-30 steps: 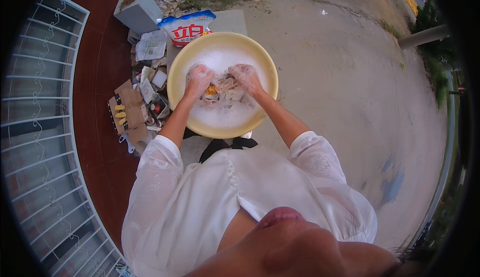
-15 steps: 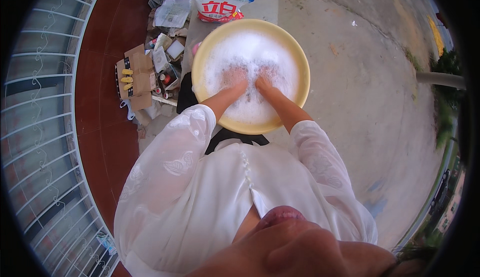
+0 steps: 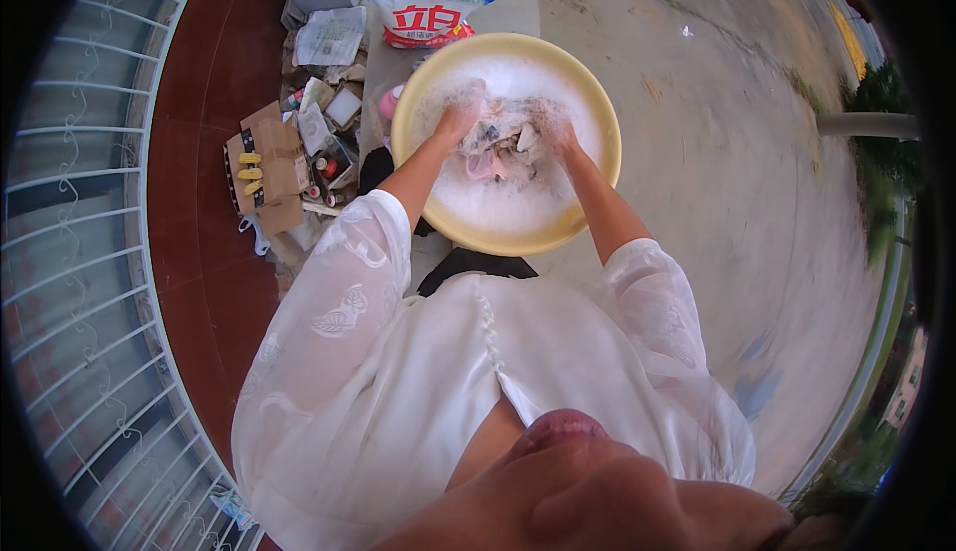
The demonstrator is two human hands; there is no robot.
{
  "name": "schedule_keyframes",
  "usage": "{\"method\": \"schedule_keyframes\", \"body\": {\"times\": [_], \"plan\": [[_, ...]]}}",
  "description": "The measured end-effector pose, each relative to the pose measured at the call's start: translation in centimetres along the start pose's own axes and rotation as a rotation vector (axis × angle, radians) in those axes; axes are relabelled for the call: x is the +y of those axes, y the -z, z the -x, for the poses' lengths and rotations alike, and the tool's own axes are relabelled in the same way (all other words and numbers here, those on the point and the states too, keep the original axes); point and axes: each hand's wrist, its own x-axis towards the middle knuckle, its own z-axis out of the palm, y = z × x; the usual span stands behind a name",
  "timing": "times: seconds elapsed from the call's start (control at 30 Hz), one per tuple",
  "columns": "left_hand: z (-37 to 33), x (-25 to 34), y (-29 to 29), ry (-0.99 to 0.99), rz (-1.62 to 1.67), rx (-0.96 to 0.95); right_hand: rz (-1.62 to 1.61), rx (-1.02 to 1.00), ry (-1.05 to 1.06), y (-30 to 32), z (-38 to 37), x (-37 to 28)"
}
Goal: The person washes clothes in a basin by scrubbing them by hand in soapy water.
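Note:
A round yellow basin (image 3: 606, 143) stands in front of me, full of thick white suds (image 3: 498, 208). Between my hands a wet, bunched cloth (image 3: 506, 140), patterned in grey, dark and pinkish tones, shows above the foam. My left hand (image 3: 462, 116), foam on its fingers, is closed on the cloth's left side. On the opposite side my right hand (image 3: 556, 129) grips the same cloth, its fingertips partly covered by suds. The lower part of the cloth sinks into the foam, so its full shape is hidden.
Behind the basin stands a blue, white and red detergent bag (image 3: 430, 15). To the left are a cardboard box (image 3: 274, 153) with yellow corn cobs (image 3: 250, 174) on it, mixed clutter, and a white railing (image 3: 146, 183). Concrete ground (image 3: 717, 203) spreads to the right.
My hands were down in the suds close together. They have risen and moved apart, bringing the bunched cloth into sight above the foam.

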Motion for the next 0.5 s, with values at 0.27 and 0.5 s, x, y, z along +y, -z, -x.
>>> {"method": "schedule_keyframes", "body": {"times": [0.27,0.5], "plan": [[5.2,2.0,1.3,-0.198,-0.022,0.298,0.273,0.015,-0.236,4.9,4.1,-14.8],[3.2,-4.8,-6.2,0.139,-0.600,-0.211,1.067,-0.574,-0.099,-2.0,3.5,-7.9]]}}
